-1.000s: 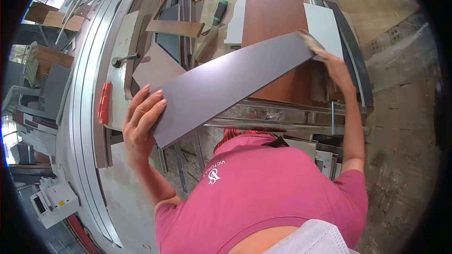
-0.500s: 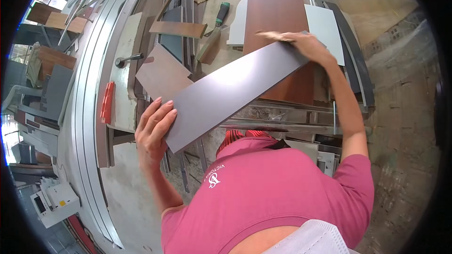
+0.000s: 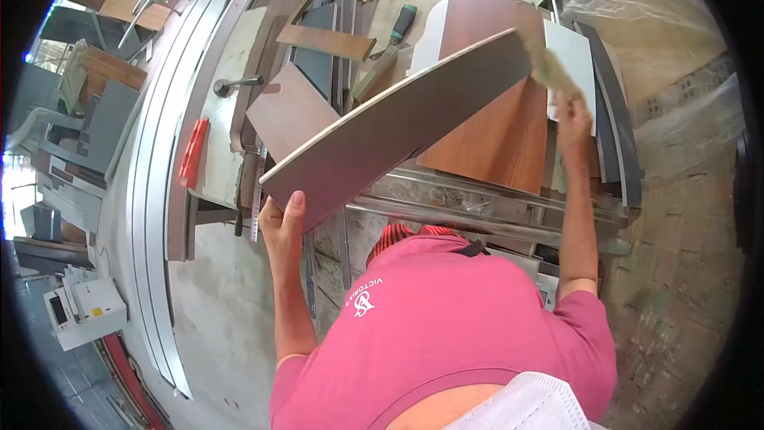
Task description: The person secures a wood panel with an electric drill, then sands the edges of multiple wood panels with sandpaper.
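My left hand [image 3: 282, 221] grips the lower left end of a long grey board [image 3: 406, 115], its thumb on the broad face. The board is tilted, so its pale, unfinished long edge faces up. At the far right end, my right hand [image 3: 574, 126] holds a tan, brush-like thing [image 3: 549, 68], blurred by motion. That thing is right at the board's end. Beneath the board lies a brown wood-grain panel [image 3: 497, 147], and a pinkish-brown panel [image 3: 290, 111] shows to its left.
A green-and-black handled tool [image 3: 403, 24] and a wood strip [image 3: 328, 41] lie beyond the board. To the left are a lever handle [image 3: 237, 84], a red clip-like piece [image 3: 193, 153] and long metal rails [image 3: 147, 183]. A white panel [image 3: 569, 64] sits to the right.
The board has been tipped from its shiny flat face to edge-up. My right hand has moved right and down with the brush-like thing; my left hand has shifted its hold slightly lower and rightward.
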The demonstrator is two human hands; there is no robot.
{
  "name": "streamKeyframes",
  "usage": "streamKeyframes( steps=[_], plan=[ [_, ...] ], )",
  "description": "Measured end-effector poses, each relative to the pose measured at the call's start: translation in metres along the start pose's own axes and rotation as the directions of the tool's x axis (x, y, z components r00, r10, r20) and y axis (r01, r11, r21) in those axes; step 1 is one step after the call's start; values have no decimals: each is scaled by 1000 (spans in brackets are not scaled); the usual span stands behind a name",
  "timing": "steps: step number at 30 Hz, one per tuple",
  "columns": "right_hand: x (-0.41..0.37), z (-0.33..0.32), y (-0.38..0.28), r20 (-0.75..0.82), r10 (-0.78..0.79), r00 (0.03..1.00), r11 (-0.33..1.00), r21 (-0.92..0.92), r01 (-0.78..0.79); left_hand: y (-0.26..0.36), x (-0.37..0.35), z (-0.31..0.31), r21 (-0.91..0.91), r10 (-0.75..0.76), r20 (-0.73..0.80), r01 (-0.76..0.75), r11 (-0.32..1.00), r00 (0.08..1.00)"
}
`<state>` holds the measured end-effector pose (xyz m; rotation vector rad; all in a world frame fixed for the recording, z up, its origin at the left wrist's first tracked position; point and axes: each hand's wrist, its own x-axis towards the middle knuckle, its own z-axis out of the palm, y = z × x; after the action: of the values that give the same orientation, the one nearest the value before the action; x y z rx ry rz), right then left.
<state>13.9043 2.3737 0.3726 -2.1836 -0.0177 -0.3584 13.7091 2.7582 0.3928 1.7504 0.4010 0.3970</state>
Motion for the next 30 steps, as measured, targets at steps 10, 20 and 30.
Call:
streamKeyframes(
  steps=[10,20,30],
  plan=[
    [-123,81,-37,144,-800,582,600,213,772,37,-1,11,-379,-300,112,320,868,947],
    [-44,99,10,-101,-577,811,817,-78,571,41,4,7,-630,-611,190,573,524,768],
    [47,74,73,162,318,934,902,250,-351,4,-19,6,-690,-598,238,567,450,765]
  ],
)
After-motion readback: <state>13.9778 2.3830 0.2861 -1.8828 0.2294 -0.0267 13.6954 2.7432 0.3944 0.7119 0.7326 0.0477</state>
